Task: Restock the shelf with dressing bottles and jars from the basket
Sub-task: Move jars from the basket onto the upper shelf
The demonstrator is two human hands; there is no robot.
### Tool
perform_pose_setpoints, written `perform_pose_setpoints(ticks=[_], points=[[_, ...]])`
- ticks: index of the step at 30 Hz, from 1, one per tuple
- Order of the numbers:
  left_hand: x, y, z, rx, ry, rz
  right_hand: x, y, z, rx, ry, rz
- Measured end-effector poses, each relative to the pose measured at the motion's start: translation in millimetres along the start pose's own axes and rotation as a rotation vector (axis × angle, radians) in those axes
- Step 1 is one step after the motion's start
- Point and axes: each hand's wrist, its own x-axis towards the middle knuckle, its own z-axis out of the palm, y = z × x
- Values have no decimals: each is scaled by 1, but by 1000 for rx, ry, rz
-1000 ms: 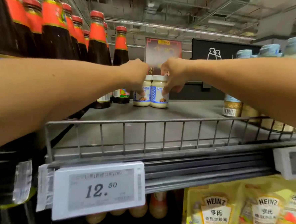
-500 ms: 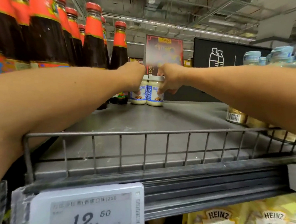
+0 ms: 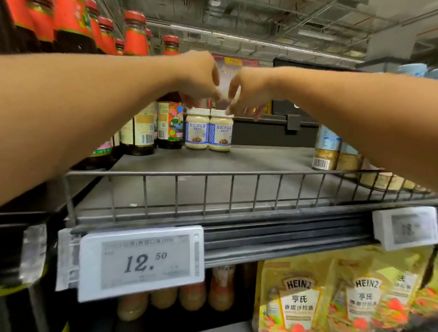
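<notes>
Spanning the view, a grey shelf [image 3: 251, 169] w/ a wire front rail [image 3: 162, 172] is seen. Dark sauce bottles [image 3: 169, 125] w/ red caps are packed along its L side, and yellow Heinz pouches [image 3: 298, 299] are stacked on the level below, to the R. A price tag [image 3: 141, 263] reading 12.50 is clipped to the shelf edge, L of centre. Blue-labelled bottles [image 3: 326, 149] are lined up at the R edge, partly hidden by the R forearm. At the back, a L jar [image 3: 197, 132] and a R jar [image 3: 220, 135] of pale dressing, white-lidded, are stood upright, touching each other, just beside the dark bottles. Both hands are held over them. The L hand [image 3: 197, 74] is seen w/ fingers curled loosely just above the L jar's lid, nothing gripped. The R hand [image 3: 252, 92] is seen w/ fingertips [image 3: 229, 110] at the R jar's lid rim, other fingers spread behind; whether that lid is pinched can't be told
</notes>
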Motion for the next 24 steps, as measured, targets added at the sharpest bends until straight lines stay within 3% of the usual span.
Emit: perform_pose_setpoints(ticks=[7, 15, 20, 24], points=[[-54, 31, -38, -305, 47, 134, -85, -14, -17, 372, 169, -105], [-127, 70, -54, -497, 40, 306, -186, -35, 6, 612, 455, -186], [-168, 115, -34, -593, 97, 347, -242, -26, 25, 649, 597, -256], [-196, 164, 11, -867, 127, 351, -297, 5, 42, 723, 664, -232]])
